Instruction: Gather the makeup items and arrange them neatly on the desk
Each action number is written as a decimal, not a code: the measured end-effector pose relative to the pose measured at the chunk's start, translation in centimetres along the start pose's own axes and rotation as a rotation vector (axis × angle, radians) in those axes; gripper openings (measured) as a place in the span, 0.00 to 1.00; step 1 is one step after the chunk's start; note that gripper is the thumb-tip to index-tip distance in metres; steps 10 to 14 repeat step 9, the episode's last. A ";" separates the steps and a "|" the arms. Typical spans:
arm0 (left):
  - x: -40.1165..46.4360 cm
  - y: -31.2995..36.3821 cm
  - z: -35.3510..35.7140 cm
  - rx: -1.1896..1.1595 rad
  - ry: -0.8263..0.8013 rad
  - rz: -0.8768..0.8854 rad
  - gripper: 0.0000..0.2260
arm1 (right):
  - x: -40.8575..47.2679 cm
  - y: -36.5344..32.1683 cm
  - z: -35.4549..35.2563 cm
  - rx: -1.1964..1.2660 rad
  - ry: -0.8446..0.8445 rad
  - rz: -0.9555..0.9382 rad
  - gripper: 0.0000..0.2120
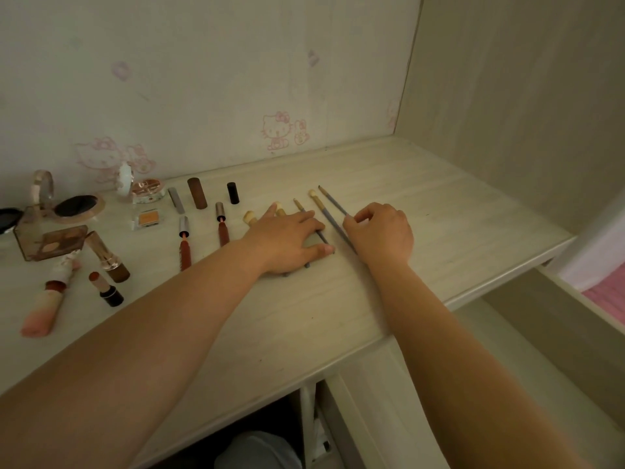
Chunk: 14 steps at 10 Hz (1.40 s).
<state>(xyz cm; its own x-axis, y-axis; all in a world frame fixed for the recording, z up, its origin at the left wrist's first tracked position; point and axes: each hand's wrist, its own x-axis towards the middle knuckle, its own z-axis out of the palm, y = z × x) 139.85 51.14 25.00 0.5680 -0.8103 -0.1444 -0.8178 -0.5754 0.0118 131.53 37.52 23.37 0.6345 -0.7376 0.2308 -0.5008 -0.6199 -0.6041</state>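
Grey-handled and thin, the outermost makeup brush with the small dark tip (333,200) is the one that matters here, and its long axis runs from about 11 o'clock at the bristle end down to 5 o'clock at the handle end, pretty much parallel to the row of cream-tipped grey-handled brushes (319,211) lying just beside it on the pale wood-grain desk (439,204). The right hand (380,233) sits right on it, thumb and forefinger curled into a pinch around the handle partway along, so the bristles point away toward 11 from the grip. The left hand (287,238) lies flat with fingers spread straight, pressing down on the other brushes at roughly 9 o'clock from the right one, holding nothing. So I'd guess the next nudge is sliding that thin brush along its own axis to line the ends up with its neighbours, and the right hand is obviously the closer one for that.
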 end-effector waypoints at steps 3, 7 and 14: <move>0.3 -0.5 0.3 -0.036 0.027 0.031 0.28 | 2.1 0.0 0.9 -0.210 -0.040 -0.001 0.13; -0.1 0.2 0.4 -0.045 0.063 0.019 0.28 | 0.4 0.5 0.1 -0.190 -0.032 0.119 0.12; 0.1 0.9 0.5 -0.077 0.094 -0.005 0.29 | 0.0 0.2 0.0 -0.130 0.003 0.088 0.12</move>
